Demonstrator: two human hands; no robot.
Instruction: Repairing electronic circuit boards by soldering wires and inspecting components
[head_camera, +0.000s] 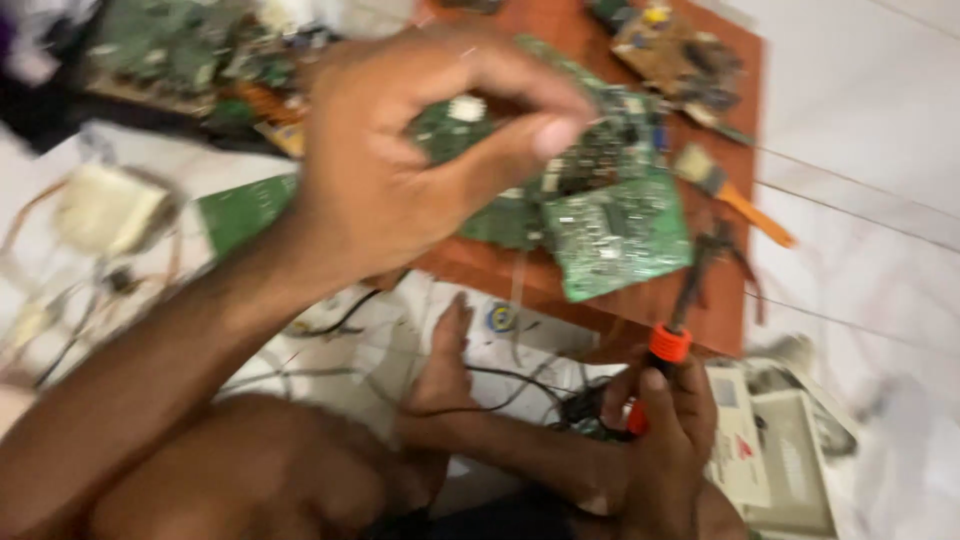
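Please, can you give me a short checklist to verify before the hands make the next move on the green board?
1. Left hand holds something at its pinched fingertips: cannot tell, blurred.
2. Right hand grips the orange-collared tool: ok.
3. Tool tip touches the green board: cannot tell, tip blurred.
4. Green board lies on the brown board: ok.
5. Brush lies apart from both hands: ok.
6. Picture sharp enough for fine work: not ok.
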